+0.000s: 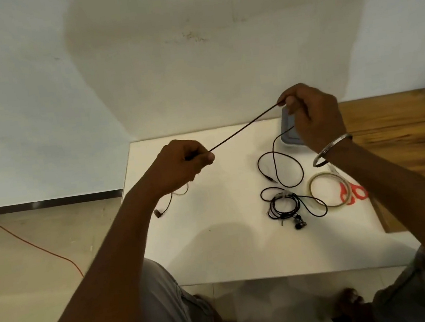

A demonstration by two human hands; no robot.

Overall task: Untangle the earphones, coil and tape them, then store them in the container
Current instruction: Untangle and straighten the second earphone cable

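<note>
A black earphone cable [244, 128] is stretched taut between my two hands above the white table [229, 239]. My left hand [182, 162] pinches one end, and an earbud [157, 213] dangles below it. My right hand [312, 113] pinches the other end, higher and further back; the slack falls in a loop [282, 168] ending in a jack plug. A second pair of black earphones [283, 205] lies coiled on the table. A grey-lidded container [290, 135] sits behind my right hand, partly hidden by it.
A roll of clear tape [328, 189] lies right of the coiled earphones, with red-handled scissors [354, 193] beside it under my right forearm. An orange cord [28, 242] runs across the floor at left. A wooden surface [402, 121] adjoins the table on the right.
</note>
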